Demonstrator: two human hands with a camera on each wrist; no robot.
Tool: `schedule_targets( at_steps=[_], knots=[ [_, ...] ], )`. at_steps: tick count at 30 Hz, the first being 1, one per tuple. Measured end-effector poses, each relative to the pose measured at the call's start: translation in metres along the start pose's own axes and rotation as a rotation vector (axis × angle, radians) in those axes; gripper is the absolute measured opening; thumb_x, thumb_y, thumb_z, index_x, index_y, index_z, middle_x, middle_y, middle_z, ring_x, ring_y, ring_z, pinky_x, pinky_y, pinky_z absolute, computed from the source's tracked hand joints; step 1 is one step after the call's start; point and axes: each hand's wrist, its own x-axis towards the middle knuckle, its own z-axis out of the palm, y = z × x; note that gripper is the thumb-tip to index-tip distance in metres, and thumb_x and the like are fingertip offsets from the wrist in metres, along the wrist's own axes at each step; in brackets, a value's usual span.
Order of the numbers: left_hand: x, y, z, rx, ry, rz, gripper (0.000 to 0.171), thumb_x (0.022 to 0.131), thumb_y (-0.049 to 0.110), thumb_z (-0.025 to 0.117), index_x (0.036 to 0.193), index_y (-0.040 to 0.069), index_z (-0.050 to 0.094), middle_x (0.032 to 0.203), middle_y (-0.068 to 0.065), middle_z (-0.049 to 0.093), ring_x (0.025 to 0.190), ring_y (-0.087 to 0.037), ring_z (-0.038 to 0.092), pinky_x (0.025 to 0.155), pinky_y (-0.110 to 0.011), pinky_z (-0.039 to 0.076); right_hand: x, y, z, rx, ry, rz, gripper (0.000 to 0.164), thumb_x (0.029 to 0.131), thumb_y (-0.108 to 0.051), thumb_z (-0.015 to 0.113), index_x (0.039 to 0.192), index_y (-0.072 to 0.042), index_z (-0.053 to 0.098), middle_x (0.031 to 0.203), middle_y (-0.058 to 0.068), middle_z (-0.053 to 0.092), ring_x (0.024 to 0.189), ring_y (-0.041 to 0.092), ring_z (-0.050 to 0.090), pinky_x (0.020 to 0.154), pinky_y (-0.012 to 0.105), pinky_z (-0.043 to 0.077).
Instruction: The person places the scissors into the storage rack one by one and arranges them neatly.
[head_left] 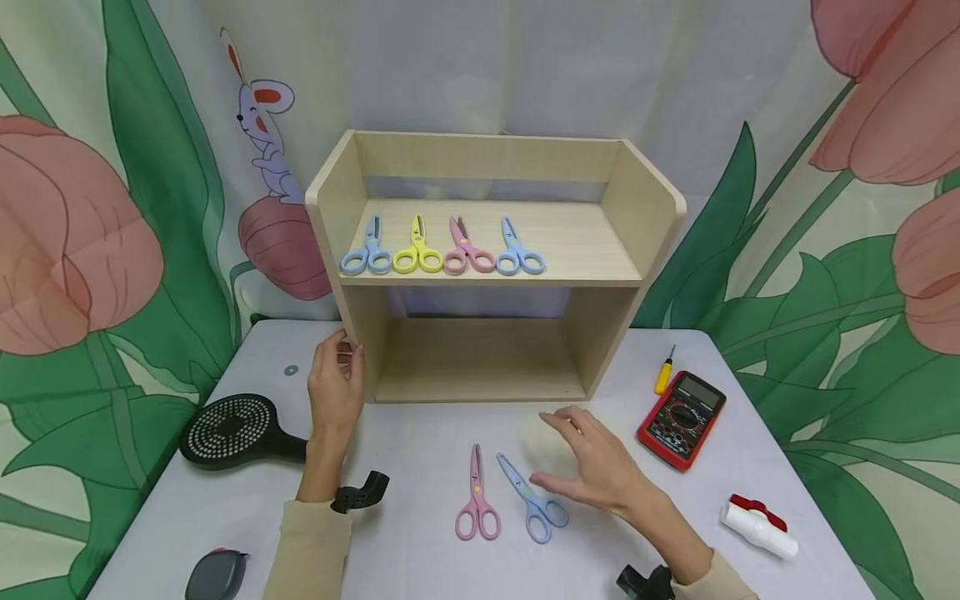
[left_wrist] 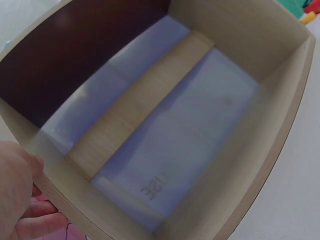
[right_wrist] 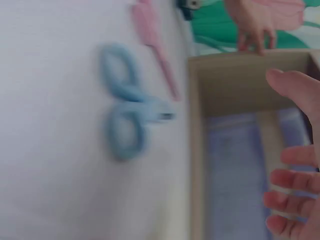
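Note:
A two-tier wooden shelf (head_left: pixel 480 327) stands at the back of the table. My left hand (head_left: pixel 335 387) touches its left side panel, the thumb by the front edge and the other fingers bent along the outside. My right hand (head_left: pixel 600 467) is held over the table before the shelf's right side, fingers spread and holding nothing. To its left lie blue scissors (head_left: pixel 534 502) and, beside them, pink scissors (head_left: pixel 477 504), tips toward the shelf. On the upper tier, left to right, stand blue scissors (head_left: pixel 367 252), yellow scissors (head_left: pixel 417 250), pink scissors (head_left: pixel 467 252) and blue scissors (head_left: pixel 519 252).
At left lie a black shower head (head_left: pixel 232 432) and a dark grey rounded object (head_left: pixel 215 575). A yellow-handled screwdriver (head_left: pixel 663 377), a red multimeter (head_left: pixel 682 420) and a white pipe valve with a red handle (head_left: pixel 759 527) lie at right. A printed curtain (head_left: pixel 480 67) hangs behind the table.

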Motion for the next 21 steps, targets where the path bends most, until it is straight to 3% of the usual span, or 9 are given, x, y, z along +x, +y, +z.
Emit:
schedule_targets(
  at_steps=[5, 11, 17, 19, 21],
  knots=[
    [-0.001, 0.000, 0.000, -0.003, 0.002, 0.002, 0.033, 0.098, 0.010, 0.063, 0.128, -0.003, 0.057, 0.105, -0.023, 0.061, 0.090, -0.032, 0.067, 0.074, -0.046, 0.062, -0.028, -0.004, 0.022, 0.012, -0.144, 0.050, 0.081, 0.074, -0.070, 0.075, 0.134, -0.016, 0.063, 0.118, -0.007, 0.057, 0.101, 0.006, 0.054, 0.083, 0.032, 0.056],
    [-0.001, 0.000, -0.001, 0.016, 0.002, 0.000, 0.034, 0.098, 0.011, 0.063, 0.128, -0.003, 0.056, 0.106, -0.023, 0.061, 0.091, -0.032, 0.067, 0.075, -0.046, 0.061, -0.051, -0.007, 0.038, 0.031, -0.283, 0.069, 0.070, 0.074, -0.071, 0.073, 0.115, -0.014, 0.070, 0.105, -0.011, 0.052, 0.088, 0.001, 0.046, 0.074, 0.024, 0.050],
    [0.001, 0.000, -0.001, 0.005, 0.007, 0.005, 0.033, 0.098, 0.010, 0.063, 0.128, -0.003, 0.056, 0.106, -0.023, 0.061, 0.091, -0.033, 0.067, 0.075, -0.047, 0.062, -0.052, -0.008, 0.040, 0.058, -0.306, 0.051, 0.059, 0.077, -0.062, 0.076, 0.108, -0.013, 0.070, 0.099, -0.010, 0.052, 0.075, -0.002, 0.043, 0.062, 0.016, 0.043],
    [0.000, 0.000, -0.001, -0.003, 0.009, 0.009, 0.033, 0.098, 0.009, 0.063, 0.127, -0.004, 0.056, 0.105, -0.024, 0.061, 0.091, -0.034, 0.067, 0.074, -0.047, 0.062, -0.051, -0.008, 0.041, 0.069, -0.271, 0.034, 0.054, 0.075, -0.057, 0.079, 0.104, -0.012, 0.069, 0.098, -0.010, 0.052, 0.071, -0.003, 0.042, 0.060, 0.013, 0.040],
    [0.000, 0.000, 0.000, -0.006, 0.003, 0.008, 0.033, 0.098, 0.010, 0.063, 0.128, -0.004, 0.056, 0.105, -0.024, 0.061, 0.090, -0.034, 0.067, 0.075, -0.031, 0.062, -0.048, -0.009, 0.038, 0.086, -0.219, 0.012, 0.051, 0.072, -0.051, 0.082, 0.102, -0.012, 0.068, 0.097, -0.011, 0.052, 0.071, -0.003, 0.043, 0.059, 0.010, 0.039]
  ],
)
